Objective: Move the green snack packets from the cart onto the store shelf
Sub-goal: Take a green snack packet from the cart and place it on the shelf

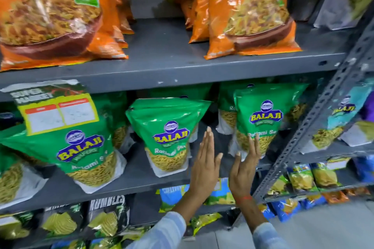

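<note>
Green Balaji snack packets stand upright on the middle grey shelf (141, 184): a left one (81, 147), a middle one (168, 133) and a right one (261, 119), with more behind them. My left hand (205, 159) is flat, fingers straight and together, just right of the middle packet's edge. My right hand (245, 163) is also flat, fingers against the lower left of the right packet. Both hands hold nothing. There is a dark gap on the shelf between the two packets where my hands are. No cart is in view.
Orange mix packets (251, 10) fill the shelf above. A yellow price tag (56, 113) hangs over the left green packet. Black and green chip packets (105, 220) sit below. A grey perforated upright (315, 125) divides off the right-hand shelving with teal and blue packets.
</note>
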Tool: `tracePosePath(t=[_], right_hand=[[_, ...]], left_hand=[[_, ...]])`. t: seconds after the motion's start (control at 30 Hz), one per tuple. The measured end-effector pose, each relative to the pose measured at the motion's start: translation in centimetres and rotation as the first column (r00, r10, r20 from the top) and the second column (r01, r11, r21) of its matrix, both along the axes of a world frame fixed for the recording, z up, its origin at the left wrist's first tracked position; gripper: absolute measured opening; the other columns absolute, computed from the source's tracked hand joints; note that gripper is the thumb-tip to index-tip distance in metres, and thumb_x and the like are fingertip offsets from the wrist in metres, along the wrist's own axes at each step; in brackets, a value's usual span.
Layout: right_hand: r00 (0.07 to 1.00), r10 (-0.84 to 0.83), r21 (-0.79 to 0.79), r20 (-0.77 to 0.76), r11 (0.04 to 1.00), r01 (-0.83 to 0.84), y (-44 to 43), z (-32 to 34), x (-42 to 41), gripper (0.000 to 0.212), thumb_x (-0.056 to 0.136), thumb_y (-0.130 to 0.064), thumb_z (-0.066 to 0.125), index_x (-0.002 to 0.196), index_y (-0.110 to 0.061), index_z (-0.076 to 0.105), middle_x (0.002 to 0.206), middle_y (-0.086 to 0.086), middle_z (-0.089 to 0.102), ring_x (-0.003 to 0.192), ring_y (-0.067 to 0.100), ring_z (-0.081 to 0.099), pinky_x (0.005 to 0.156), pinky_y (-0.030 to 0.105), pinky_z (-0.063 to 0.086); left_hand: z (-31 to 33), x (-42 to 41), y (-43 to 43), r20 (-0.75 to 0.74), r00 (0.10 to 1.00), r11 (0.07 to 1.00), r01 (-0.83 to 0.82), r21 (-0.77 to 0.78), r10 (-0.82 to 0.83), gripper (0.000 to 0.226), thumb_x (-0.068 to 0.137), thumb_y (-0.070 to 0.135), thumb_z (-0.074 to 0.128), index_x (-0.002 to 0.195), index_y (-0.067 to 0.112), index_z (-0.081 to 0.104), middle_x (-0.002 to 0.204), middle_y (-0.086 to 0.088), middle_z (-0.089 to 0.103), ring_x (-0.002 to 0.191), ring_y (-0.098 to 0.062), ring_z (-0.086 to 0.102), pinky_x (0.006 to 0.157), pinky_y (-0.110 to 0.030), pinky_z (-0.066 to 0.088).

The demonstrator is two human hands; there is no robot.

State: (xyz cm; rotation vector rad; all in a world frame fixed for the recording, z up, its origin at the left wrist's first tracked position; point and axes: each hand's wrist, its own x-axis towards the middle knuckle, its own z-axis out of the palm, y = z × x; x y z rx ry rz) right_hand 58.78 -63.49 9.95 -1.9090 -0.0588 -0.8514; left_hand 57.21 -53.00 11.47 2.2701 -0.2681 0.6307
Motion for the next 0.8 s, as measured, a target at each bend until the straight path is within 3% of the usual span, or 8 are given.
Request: tracePosePath(t=[0.1, 0.17, 0.23, 0.3, 0.43, 0.5, 0.6, 0.8], right_hand=[[0.995, -0.014, 0.032, -0.095, 0.999, 0.017, -3.6, -1.1, 0.8, 0.066, 0.095, -0.042, 0.032, 0.147, -0.004, 0.017, 0.159, 0.011, 0.008, 0.148, 0.014, 0.007, 0.117, 0.011, 0.010], [0.980, -0.002, 0.058, -0.199, 0.998, 0.014, -5.2, -1.9, 1.5, 0.073, 0.094, -0.048, 0.035, 0.149, -0.009, 0.008, 0.161, 0.008, 0.002, 0.146, 0.006, 0.000, 0.117, 0.013, 0.006], [0.948, 0.013, 0.108, -0.319, 0.994, 0.023, -6.3, -2.4, 2.4, 0.075, 0.094, -0.048, 0.040, 0.150, -0.013, 0.003, 0.161, 0.006, 0.002, 0.146, 0.007, 0.000, 0.120, 0.028, 0.007], [0.929, 0.046, 0.163, -0.366, 0.987, 0.015, -7.0, -2.3, 3.3, 0.079, 0.090, -0.056, 0.038, 0.150, -0.015, 0.005, 0.160, 0.004, 0.010, 0.147, 0.013, 0.008, 0.120, 0.033, 0.011], [0.954, 0.142, 0.272, -0.264, 0.960, -0.067, -7.5, -1.6, 4.0, 0.077, 0.085, -0.068, 0.032, 0.145, -0.021, 0.024, 0.144, -0.002, 0.039, 0.134, 0.013, 0.038, 0.112, 0.035, 0.032], [0.950, 0.121, 0.259, -0.286, 0.965, -0.045, -7.5, -2.1, 3.8, 0.078, 0.084, -0.070, 0.031, 0.145, -0.021, 0.023, 0.147, 0.005, 0.040, 0.134, 0.016, 0.039, 0.113, 0.039, 0.033], [0.947, 0.112, 0.247, -0.302, 0.968, -0.036, -7.5, -2.9, 3.5, 0.077, 0.083, -0.073, 0.031, 0.146, -0.029, 0.019, 0.151, 0.003, 0.035, 0.138, 0.013, 0.033, 0.114, 0.035, 0.028], [0.945, 0.105, 0.219, -0.310, 0.975, -0.037, -7.5, -2.5, 3.8, 0.073, 0.087, -0.066, 0.029, 0.147, -0.024, 0.019, 0.153, 0.006, 0.034, 0.140, 0.020, 0.033, 0.115, 0.034, 0.028]], left_hand=[[-1.1, 2.8, -3.1, -0.282, 0.954, 0.973, 0.037, -0.226, -0.102, 0.075, 0.093, 0.036, 0.050, 0.148, 0.019, 0.003, 0.158, 0.005, 0.001, 0.145, -0.017, 0.021, 0.106, -0.016, 0.030], [-1.5, 4.5, -4.4, -0.388, 0.904, 0.950, 0.054, -0.307, -0.177, 0.080, 0.089, 0.024, 0.060, 0.148, 0.012, 0.008, 0.158, -0.002, 0.006, 0.140, -0.021, 0.031, 0.099, -0.009, 0.026], [-1.8, 5.8, -5.0, -0.442, 0.859, 0.934, 0.105, -0.342, -0.258, 0.084, 0.085, 0.017, 0.066, 0.148, 0.010, 0.011, 0.156, 0.002, 0.009, 0.120, -0.008, 0.047, 0.090, 0.000, 0.031], [-2.1, 6.4, -5.3, -0.462, 0.834, 0.922, 0.133, -0.364, -0.303, 0.084, 0.082, 0.019, 0.070, 0.148, 0.013, 0.018, 0.153, 0.008, 0.021, 0.095, 0.003, 0.050, 0.079, 0.006, 0.036], [-2.9, 6.7, -5.4, -0.467, 0.846, 0.926, 0.080, -0.368, -0.259, 0.065, 0.080, 0.029, 0.071, 0.137, 0.016, 0.042, 0.137, 0.004, 0.053, 0.115, -0.005, 0.049, 0.080, -0.001, 0.039], [-3.4, 6.6, -5.2, -0.459, 0.851, 0.918, 0.063, -0.391, -0.254, 0.059, 0.081, 0.028, 0.071, 0.132, 0.016, 0.046, 0.132, 0.001, 0.058, 0.117, -0.007, 0.052, 0.089, -0.007, 0.045], [-3.7, 6.5, -5.0, -0.470, 0.846, 0.921, 0.058, -0.385, -0.250, 0.054, 0.080, 0.032, 0.070, 0.128, 0.018, 0.049, 0.124, -0.007, 0.064, 0.110, -0.011, 0.057, 0.096, -0.037, 0.048], [-3.3, 6.2, -5.4, -0.487, 0.836, 0.918, 0.048, -0.393, -0.252, 0.057, 0.081, 0.034, 0.070, 0.130, 0.020, 0.047, 0.128, -0.001, 0.062, 0.117, -0.017, 0.058, 0.097, -0.035, 0.048]])
